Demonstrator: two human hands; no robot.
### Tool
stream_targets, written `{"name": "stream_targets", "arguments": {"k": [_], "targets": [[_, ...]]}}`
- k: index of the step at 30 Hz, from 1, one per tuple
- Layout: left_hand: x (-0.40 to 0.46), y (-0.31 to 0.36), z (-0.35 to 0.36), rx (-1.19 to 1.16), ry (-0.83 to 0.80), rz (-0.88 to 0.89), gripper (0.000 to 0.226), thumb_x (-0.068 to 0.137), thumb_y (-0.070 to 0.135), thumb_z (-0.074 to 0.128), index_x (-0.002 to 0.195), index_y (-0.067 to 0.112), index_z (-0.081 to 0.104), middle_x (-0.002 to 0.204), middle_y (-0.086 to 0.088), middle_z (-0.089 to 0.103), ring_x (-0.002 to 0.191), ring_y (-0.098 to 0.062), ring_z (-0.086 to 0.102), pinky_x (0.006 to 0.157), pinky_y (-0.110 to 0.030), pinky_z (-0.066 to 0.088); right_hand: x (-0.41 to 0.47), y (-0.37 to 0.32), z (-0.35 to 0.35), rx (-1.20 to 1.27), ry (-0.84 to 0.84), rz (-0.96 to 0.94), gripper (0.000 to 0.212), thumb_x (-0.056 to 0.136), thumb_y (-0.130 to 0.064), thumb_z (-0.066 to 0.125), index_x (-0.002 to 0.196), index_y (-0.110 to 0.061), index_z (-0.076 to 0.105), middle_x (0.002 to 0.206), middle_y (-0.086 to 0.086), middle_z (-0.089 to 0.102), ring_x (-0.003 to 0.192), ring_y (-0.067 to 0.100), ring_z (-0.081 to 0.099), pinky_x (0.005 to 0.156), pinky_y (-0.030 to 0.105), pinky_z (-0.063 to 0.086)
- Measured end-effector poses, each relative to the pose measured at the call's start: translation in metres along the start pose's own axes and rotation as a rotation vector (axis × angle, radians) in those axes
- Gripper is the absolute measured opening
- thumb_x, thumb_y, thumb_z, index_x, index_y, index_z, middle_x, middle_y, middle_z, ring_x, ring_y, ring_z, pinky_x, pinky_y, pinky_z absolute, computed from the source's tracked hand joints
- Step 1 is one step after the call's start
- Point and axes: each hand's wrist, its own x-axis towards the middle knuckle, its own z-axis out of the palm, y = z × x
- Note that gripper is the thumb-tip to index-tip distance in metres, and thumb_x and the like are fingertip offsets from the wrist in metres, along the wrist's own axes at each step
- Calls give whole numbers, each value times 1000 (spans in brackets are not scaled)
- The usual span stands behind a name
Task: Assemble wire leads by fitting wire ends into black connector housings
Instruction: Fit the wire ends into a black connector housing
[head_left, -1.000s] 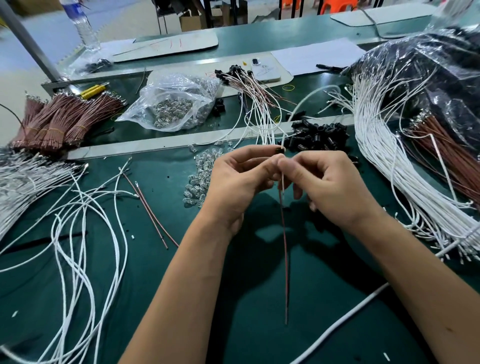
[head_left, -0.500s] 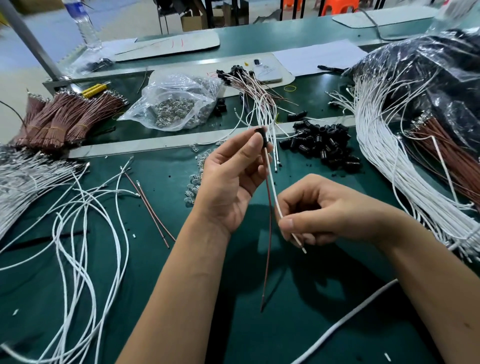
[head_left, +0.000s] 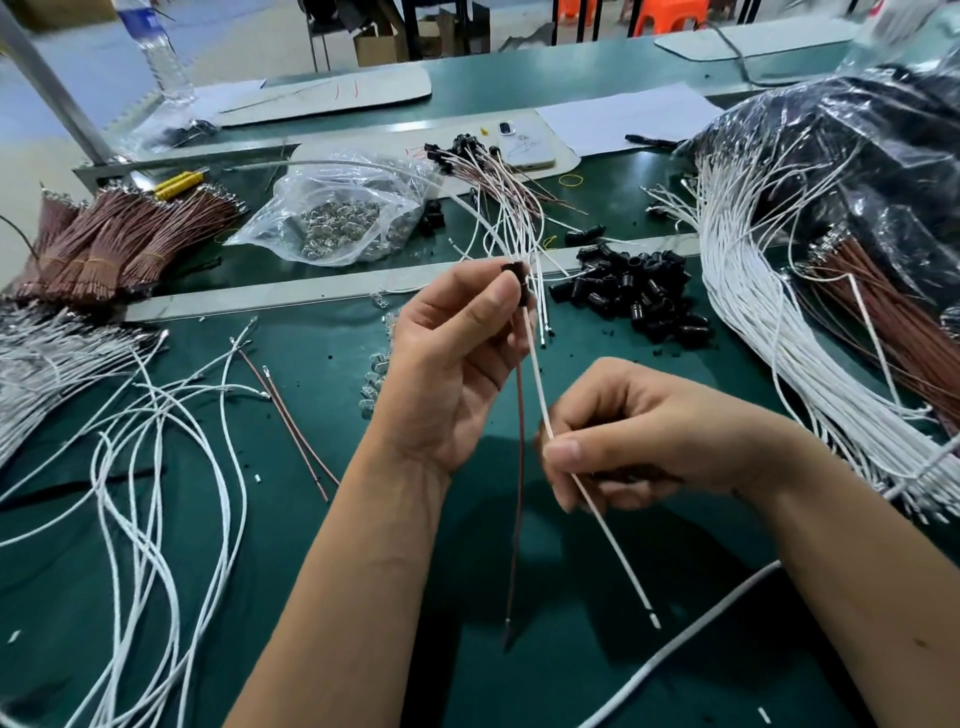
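The black housing (head_left: 517, 278) sits high over the middle of the desk (head_left: 363, 597), pinched between the thumb and fingertips of the left hand (head_left: 457, 364). A brown wire (head_left: 519, 467) hangs straight down from it, and a white wire (head_left: 540, 395) slants down and to the right from it through the right hand (head_left: 649, 436), whose grip is closed on the wire between thumb and curled fingers. Whether the white wire's end is fully seated in the housing cannot be told.

To do this step well, I judge the left hand should hold the housing steady while the right gives a light tug along the wire's own line to test that the end has locked; a sideways pull could bend it.

Just beyond, a heap of spare black housings (head_left: 639, 291) lies to the right, finished leads (head_left: 498, 197) fan out behind, and loose white wires (head_left: 156, 441) sprawl on the left.
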Motion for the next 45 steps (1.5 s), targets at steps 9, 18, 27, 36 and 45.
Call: {"name": "stream_targets", "arguments": {"k": [9, 18, 27, 36, 45], "targets": [[5, -8, 3, 237, 163, -178, 31, 74, 19, 71, 102, 7, 73, 71, 0, 64, 66, -13, 55, 58, -22, 52, 19, 7, 1, 74, 613, -105, 32, 85, -38, 71, 89, -7, 72, 64, 4, 62, 42, 7, 47, 34, 13, 25], [8, -10, -6, 226, 232, -43, 13, 79, 14, 75, 90, 9, 72, 75, 0, 67, 58, -8, 57, 55, -18, 50, 12, 4, 3, -94, 363, 34, 27, 97, -13, 71, 70, -14, 71, 56, 6, 58, 38, 8, 39, 37, 14, 26], [6, -11, -3, 391, 209, -70, 5, 89, 6, 72, 89, 11, 70, 68, 3, 66, 53, -9, 56, 52, -19, 46, 9, 5, 0, -167, 280, 111, 30, 90, -37, 78, 76, -10, 72, 57, 5, 57, 39, 6, 41, 36, 14, 26], [5, -16, -3, 473, 185, -54, 5, 87, 7, 77, 90, 9, 73, 69, 1, 66, 58, -16, 54, 65, -37, 46, 18, 11, -1, -63, 537, 32, 49, 82, -52, 70, 76, -4, 71, 55, 9, 58, 34, 9, 40, 36, 13, 24], [4, -23, 2, 434, 201, -46, 5, 90, 9, 73, 92, 13, 70, 75, 4, 69, 74, -17, 61, 71, -34, 46, 15, 6, -6, -105, 677, -45, 40, 92, -41, 67, 75, -5, 73, 54, 5, 57, 37, 9, 40, 36, 15, 25]]}}
